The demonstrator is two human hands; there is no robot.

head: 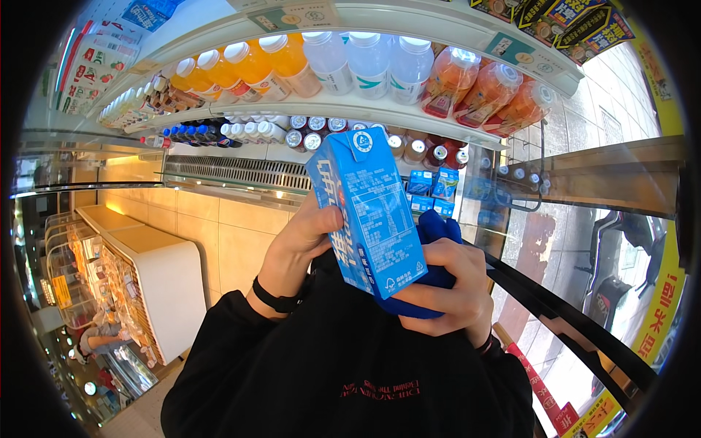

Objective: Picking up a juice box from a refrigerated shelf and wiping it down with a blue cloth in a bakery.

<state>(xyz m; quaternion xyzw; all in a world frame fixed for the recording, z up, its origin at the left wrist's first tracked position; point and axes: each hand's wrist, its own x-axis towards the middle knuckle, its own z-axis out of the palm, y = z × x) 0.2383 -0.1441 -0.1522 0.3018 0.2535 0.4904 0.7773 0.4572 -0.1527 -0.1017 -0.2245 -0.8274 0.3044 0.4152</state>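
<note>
A large blue drink carton (383,219) with printed panels is held tilted in front of my chest. My left hand (306,230), with a black band at the wrist, grips the carton's left side, thumb on its edge. My right hand (452,284) holds a folded dark blue cloth (432,298) against the carton's lower right side, with fingers on the carton as well. Beyond the carton, smaller blue cartons (444,183) sit low in a refrigerated display.
Shelves ahead hold orange drink bottles (287,55), clear bottles (367,65) and reddish bottles (452,76). A metal vent grille (235,171) runs below. At left stands a white-sided counter (170,295) with packaged goods, a person (104,339) beyond it. Dark door frame bars cross the right.
</note>
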